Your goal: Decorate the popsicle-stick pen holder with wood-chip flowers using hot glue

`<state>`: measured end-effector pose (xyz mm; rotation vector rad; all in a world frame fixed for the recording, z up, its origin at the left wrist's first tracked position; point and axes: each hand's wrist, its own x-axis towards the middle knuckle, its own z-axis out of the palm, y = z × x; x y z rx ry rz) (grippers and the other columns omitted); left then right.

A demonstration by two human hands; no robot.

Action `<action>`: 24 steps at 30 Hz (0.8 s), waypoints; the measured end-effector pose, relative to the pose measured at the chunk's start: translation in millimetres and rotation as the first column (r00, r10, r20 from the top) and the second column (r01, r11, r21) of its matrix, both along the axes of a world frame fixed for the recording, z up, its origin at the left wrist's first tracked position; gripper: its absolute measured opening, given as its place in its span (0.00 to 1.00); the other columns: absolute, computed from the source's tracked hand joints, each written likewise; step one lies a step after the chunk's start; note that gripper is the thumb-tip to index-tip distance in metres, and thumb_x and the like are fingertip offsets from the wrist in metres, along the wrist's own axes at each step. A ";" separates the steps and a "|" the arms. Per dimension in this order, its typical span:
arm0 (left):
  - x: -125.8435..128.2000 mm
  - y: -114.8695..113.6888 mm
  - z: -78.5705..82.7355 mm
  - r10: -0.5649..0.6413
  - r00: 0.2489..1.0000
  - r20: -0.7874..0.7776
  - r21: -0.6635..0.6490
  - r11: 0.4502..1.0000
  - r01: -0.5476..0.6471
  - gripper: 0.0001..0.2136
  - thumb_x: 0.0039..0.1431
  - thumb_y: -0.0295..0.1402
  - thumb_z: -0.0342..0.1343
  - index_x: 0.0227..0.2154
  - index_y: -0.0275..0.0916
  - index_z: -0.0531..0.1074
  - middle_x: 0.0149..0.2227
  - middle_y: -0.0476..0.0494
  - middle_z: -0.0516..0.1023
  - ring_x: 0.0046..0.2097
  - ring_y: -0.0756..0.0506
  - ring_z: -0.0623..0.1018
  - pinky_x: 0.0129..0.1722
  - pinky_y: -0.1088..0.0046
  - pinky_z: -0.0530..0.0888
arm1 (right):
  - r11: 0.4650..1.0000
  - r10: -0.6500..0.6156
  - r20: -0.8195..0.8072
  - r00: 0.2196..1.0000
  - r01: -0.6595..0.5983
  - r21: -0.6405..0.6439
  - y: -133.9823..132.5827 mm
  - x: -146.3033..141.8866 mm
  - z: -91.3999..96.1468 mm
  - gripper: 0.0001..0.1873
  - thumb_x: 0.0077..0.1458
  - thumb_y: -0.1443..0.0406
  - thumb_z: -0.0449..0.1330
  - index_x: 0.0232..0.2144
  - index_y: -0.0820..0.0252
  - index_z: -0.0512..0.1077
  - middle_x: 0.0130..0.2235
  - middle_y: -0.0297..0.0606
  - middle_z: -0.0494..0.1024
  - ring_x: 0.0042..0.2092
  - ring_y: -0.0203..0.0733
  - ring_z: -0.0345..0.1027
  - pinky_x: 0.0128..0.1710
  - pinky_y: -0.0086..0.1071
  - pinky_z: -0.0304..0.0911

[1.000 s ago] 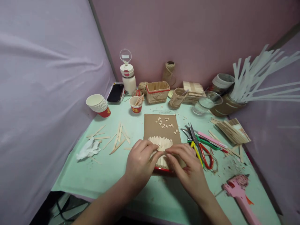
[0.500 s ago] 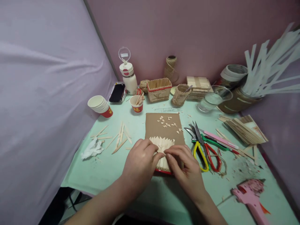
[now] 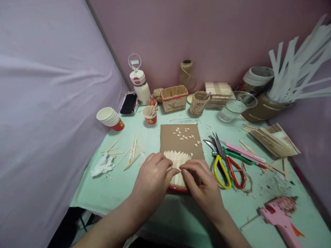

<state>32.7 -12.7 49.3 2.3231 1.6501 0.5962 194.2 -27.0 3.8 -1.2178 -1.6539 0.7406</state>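
A red-rimmed paper cup clad in pointed wooden sticks (image 3: 178,162) lies on its side on a brown cardboard sheet (image 3: 170,137). My left hand (image 3: 152,181) curls round its left side, thumb pressing the sticks. My right hand (image 3: 204,186) wraps the right side, its fingertips pinching the sticks near the middle. Both hands hide most of the cup; its red rim (image 3: 178,188) shows between them. Small wood offcuts (image 3: 186,136) are scattered on the far part of the cardboard.
Scissors with yellow and red handles (image 3: 224,165) lie right of the cardboard, a pink glue gun (image 3: 280,215) at the near right. Loose sticks (image 3: 129,153), crumpled tissue (image 3: 103,164) and stacked cups (image 3: 110,117) are left. Stick boxes, twine, a bottle and a phone line the back.
My hands keep their hold on the stick-clad cup, with only slight finger shifts. The camera has swung a little, so everything sits slightly differently in the picture.
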 end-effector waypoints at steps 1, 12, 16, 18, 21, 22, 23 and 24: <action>0.0 -0.1 -0.1 0.002 1.000 -0.001 -0.003 1.000 -0.002 0.06 0.58 0.33 0.57 0.27 0.38 0.73 0.29 0.45 0.73 0.34 0.45 0.72 0.34 0.67 0.68 | 1.000 0.001 -0.001 1.000 -0.001 0.000 0.2 -0.1 0.2 0.06 0.59 0.68 0.55 0.36 0.56 0.72 0.36 0.39 0.72 0.41 0.42 0.67 0.40 0.37 0.64; -15.6 -8.4 -8.7 -0.049 0.969 0.241 0.032 0.999 0.042 0.08 0.58 0.30 0.56 0.41 0.39 0.71 0.38 0.42 0.75 0.41 0.45 0.75 0.41 0.67 0.72 | 0.997 -0.017 0.063 0.998 0.013 0.075 -4.5 0.3 2.7 0.10 0.57 0.69 0.55 0.40 0.56 0.72 0.40 0.41 0.72 0.43 0.44 0.68 0.41 0.38 0.66; -25.8 -5.5 -25.9 -0.211 0.904 0.371 0.225 0.965 0.133 0.10 0.57 0.28 0.55 0.43 0.39 0.72 0.41 0.39 0.76 0.45 0.43 0.75 0.45 0.64 0.72 | 0.991 -0.003 0.141 0.990 -0.016 0.131 -7.5 -1.7 2.9 0.15 0.57 0.71 0.55 0.46 0.55 0.70 0.43 0.43 0.70 0.46 0.45 0.66 0.45 0.42 0.65; -29.8 -2.0 -36.8 -0.298 0.865 0.404 0.279 0.941 0.193 0.12 0.58 0.30 0.54 0.45 0.38 0.71 0.43 0.36 0.75 0.47 0.41 0.74 0.46 0.61 0.71 | 0.990 0.013 0.187 0.982 -0.039 0.137 -8.6 -3.3 3.3 0.16 0.56 0.70 0.56 0.48 0.56 0.68 0.45 0.44 0.69 0.47 0.46 0.65 0.46 0.43 0.64; -33.7 3.0 -51.3 -0.405 0.810 0.424 0.308 0.906 0.291 0.21 0.57 0.41 0.54 0.51 0.36 0.67 0.48 0.31 0.73 0.52 0.36 0.72 0.50 0.53 0.68 | 0.991 0.023 0.260 0.965 -0.057 0.122 -10.4 -5.1 5.2 0.20 0.55 0.67 0.58 0.51 0.57 0.65 0.47 0.45 0.68 0.49 0.48 0.63 0.47 0.44 0.64; -34.6 4.1 -55.1 -0.423 0.800 0.426 0.309 0.899 0.310 0.26 0.55 0.46 0.55 0.53 0.36 0.65 0.50 0.29 0.71 0.54 0.34 0.70 0.52 0.50 0.66 | 0.992 0.026 0.284 0.958 -0.060 0.111 -11.0 -5.4 6.1 0.22 0.55 0.65 0.59 0.52 0.58 0.64 0.47 0.46 0.67 0.49 0.49 0.62 0.47 0.45 0.63; -35.2 5.0 -58.1 -0.429 0.795 0.429 0.303 0.897 0.320 0.31 0.52 0.49 0.56 0.55 0.36 0.63 0.52 0.28 0.69 0.56 0.33 0.68 0.54 0.48 0.65 | 0.993 0.028 0.307 0.951 -0.061 0.099 -11.6 -5.4 7.3 0.24 0.54 0.64 0.60 0.53 0.59 0.63 0.48 0.46 0.66 0.50 0.50 0.62 0.47 0.45 0.63; -35.6 5.6 -60.5 -0.425 0.793 0.436 0.290 0.901 0.323 0.35 0.49 0.51 0.58 0.56 0.36 0.61 0.54 0.27 0.67 0.57 0.32 0.66 0.55 0.47 0.63 | 0.994 0.030 0.328 0.944 -0.062 0.088 -11.9 -5.3 8.6 0.25 0.54 0.62 0.61 0.54 0.59 0.62 0.48 0.47 0.66 0.50 0.50 0.61 0.48 0.45 0.63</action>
